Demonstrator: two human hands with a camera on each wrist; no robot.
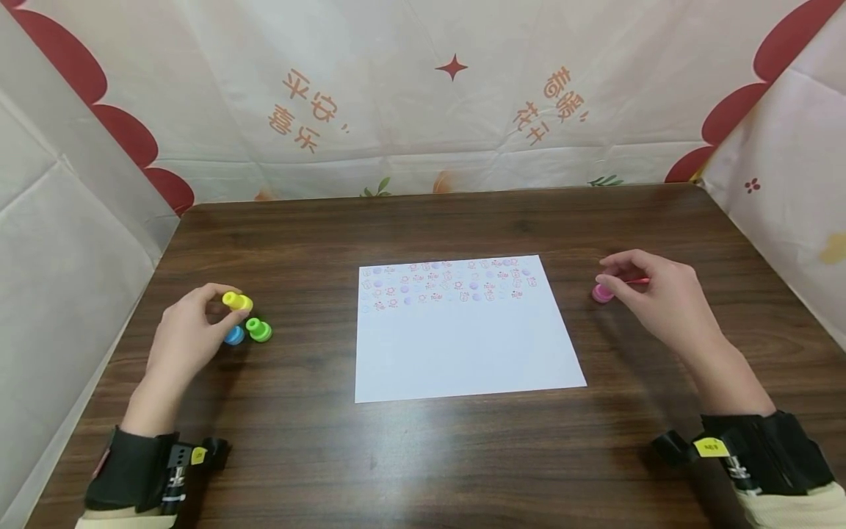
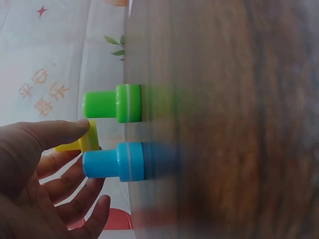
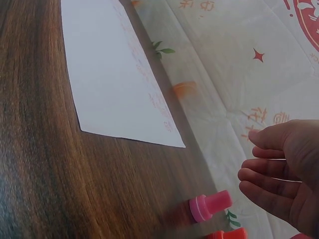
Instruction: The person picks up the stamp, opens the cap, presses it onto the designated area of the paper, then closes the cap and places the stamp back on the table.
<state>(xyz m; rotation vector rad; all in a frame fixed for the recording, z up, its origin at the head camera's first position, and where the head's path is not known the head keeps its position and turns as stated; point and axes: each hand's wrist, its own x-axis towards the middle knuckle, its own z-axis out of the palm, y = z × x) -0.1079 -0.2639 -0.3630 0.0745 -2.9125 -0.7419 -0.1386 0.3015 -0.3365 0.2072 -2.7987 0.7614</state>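
My left hand point(image 1: 188, 327) pinches a small yellow toy stamp point(image 1: 238, 301) between thumb and fingers, raised off the table and tilted over. Just below it, a green stamp point(image 2: 112, 103) and a blue stamp point(image 2: 114, 162) stand upright on the tabletop. On the other side, my right hand point(image 1: 670, 297) holds nothing, its fingers loosely bent above a pink stamp point(image 3: 212, 205). Close to the pink one stands a red stamp point(image 3: 229, 234), mostly behind the hand in the head view. Between the hands lies a white paper sheet point(image 1: 456, 349), its upper part covered with rows of small red and purple prints.
The dark wood table point(image 1: 410, 463) runs back to a white printed cloth point(image 1: 410, 88) hanging behind it. More cloth hangs along the left and right sides. Both wrists wear black straps with small cameras.
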